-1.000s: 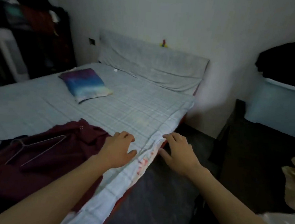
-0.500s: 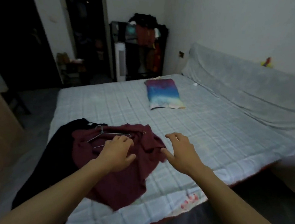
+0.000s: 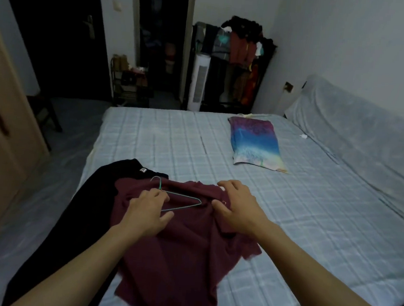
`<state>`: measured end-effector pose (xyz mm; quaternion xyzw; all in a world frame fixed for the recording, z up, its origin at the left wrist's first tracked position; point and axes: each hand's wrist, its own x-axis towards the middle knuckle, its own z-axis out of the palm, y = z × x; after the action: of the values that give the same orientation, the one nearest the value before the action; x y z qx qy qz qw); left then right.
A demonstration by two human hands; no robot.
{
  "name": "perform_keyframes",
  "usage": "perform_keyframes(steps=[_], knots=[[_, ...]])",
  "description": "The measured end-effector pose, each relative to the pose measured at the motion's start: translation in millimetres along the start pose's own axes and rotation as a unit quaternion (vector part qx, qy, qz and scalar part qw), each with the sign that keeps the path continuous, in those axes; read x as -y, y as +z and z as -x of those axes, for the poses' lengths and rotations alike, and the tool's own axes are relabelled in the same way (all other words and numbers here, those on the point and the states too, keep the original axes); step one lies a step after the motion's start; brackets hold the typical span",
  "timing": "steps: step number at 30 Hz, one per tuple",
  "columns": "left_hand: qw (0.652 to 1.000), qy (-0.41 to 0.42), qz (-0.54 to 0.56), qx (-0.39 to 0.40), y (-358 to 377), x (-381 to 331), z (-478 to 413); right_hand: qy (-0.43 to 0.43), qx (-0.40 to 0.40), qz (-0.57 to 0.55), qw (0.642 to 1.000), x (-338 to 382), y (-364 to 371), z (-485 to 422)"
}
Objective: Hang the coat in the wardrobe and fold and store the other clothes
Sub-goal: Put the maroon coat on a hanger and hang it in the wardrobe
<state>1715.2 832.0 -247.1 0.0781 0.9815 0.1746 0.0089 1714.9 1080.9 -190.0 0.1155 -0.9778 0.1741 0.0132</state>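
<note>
Left hand (image 3: 145, 215) curls over the wire hanger (image 3: 185, 195) (grip unclear); right hand (image 3: 237, 209) lies spread on the maroon garment (image 3: 181, 261); I'd lift the hanger clear first.

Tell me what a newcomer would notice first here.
The maroon garment spread on the near side of the bed, both hands over it: the left hand at the wire hanger on top, the right hand at its upper edge. A black garment lies partly under it, leftward; a colourful pillow farther up.

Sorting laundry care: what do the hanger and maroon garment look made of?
Hanger: thin wire, likely metal with a greenish coating, judging by its slim bent outline. Maroon garment: soft matte cloth, perhaps cotton; it creases and lies limp.
</note>
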Motion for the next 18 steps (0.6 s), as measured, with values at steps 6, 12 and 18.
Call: perform_keyframes(steps=[6, 12, 18], knots=[[0.998, -0.048, 0.021, 0.019, 1.7, 46.6, -30.9, -0.023, 0.037, -0.026, 0.999, 13.0, 33.9, -63.3], [0.996, -0.088, 0.015, 0.015, 7.1, 73.4, -61.8, -0.04, 0.066, -0.046, 0.996, 4.1, 64.4, -121.8], [0.992, -0.123, -0.004, 0.033, 17.6, 77.6, -98.7, -0.06, 0.113, -0.053, 0.99, -22.9, 93.5, -176.4]])
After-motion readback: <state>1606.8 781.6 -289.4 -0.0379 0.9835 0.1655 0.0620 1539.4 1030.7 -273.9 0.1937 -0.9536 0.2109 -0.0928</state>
